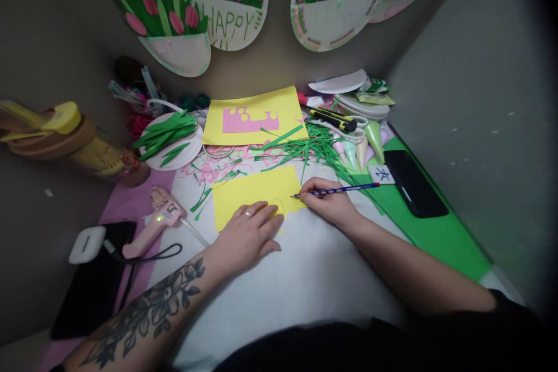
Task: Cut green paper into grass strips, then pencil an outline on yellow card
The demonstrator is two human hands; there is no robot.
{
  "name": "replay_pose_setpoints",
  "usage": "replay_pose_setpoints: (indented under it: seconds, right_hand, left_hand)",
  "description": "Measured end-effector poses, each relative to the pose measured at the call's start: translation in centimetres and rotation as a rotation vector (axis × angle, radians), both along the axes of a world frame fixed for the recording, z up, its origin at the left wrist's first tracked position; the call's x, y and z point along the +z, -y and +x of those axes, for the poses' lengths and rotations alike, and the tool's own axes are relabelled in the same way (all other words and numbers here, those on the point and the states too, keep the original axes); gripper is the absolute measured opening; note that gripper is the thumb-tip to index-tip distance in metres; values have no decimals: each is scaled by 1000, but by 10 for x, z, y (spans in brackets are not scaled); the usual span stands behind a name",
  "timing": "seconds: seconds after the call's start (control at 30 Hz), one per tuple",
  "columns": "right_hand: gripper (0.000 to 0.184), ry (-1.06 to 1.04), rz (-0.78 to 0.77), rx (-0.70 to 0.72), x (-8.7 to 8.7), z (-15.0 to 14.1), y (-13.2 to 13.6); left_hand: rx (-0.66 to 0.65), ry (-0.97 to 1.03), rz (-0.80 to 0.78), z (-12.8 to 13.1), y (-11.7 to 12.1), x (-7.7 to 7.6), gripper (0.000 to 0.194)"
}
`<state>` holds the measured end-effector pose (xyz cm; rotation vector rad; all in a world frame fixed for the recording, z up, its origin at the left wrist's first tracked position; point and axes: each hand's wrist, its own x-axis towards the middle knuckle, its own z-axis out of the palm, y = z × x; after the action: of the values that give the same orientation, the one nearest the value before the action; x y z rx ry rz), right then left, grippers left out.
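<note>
A sheet of yellow paper lies on the white cloth in front of me, its lower right edge cut in scallops. My left hand rests flat on its lower part, fingers stretched out, a ring on one. Near those fingertips a faint curved pencil line shows on the sheet. At the sheet's right edge my right hand grips a dark blue pencil with a red end. The pencil's tip points left, over the paper; whether it touches cannot be made out.
Behind lie another yellow sheet with a cut pink piece, green paper strips and a utility knife. Left are a pink glue gun, a plate of green leaves and a tumbler. A black phone lies right.
</note>
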<state>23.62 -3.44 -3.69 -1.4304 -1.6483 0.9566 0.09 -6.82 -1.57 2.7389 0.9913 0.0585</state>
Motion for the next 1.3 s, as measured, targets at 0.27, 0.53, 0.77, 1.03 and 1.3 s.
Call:
replay_pose_setpoints:
  seconds: [0.27, 0.53, 0.77, 1.03, 1.3]
  right_hand:
    - [9, 36, -1, 35, 3, -5, 0]
    - [10, 45, 31, 24, 3, -4, 0]
    - [7, 24, 30, 21, 2, -3, 0]
    - [5, -128, -7, -50, 1, 0, -1]
    - [9, -175, 6, -162, 4, 4, 1]
  left_hand:
    - [2, -10, 3, 0, 0, 0, 51]
    - [4, -2, 2, -1, 1, -1, 51]
    - [4, 4, 3, -1, 1, -1, 51]
    - [4, -4, 2, 0, 0, -1, 51]
    - [5, -48, 51, -2, 1, -2, 50]
